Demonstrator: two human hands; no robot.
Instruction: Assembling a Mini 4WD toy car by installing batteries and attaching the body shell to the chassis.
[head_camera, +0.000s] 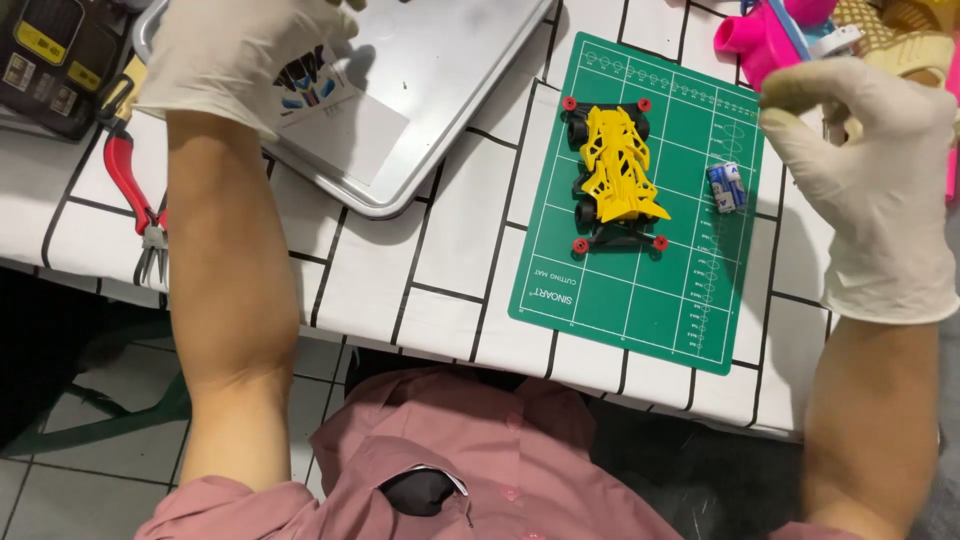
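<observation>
Left hand (240, 50): gloved, on sticker sheet (325, 110) in metal tray (450, 90), grip unclear
Right hand (870, 170): gloved, fingers curled, contents hidden
Mat (640, 290): yellow toy car (615, 175) centred; press decals flat

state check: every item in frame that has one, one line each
left hand: gloved, resting on the sticker sheet
right hand: gloved, raised beside the mat, grip unclear
sticker sheet: flat in the tray
metal tray: flat on the table
yellow toy car: upright on the mat, untouched
batteries: lying side by side on the mat
cutting mat: flat
red pliers: lying closed
</observation>
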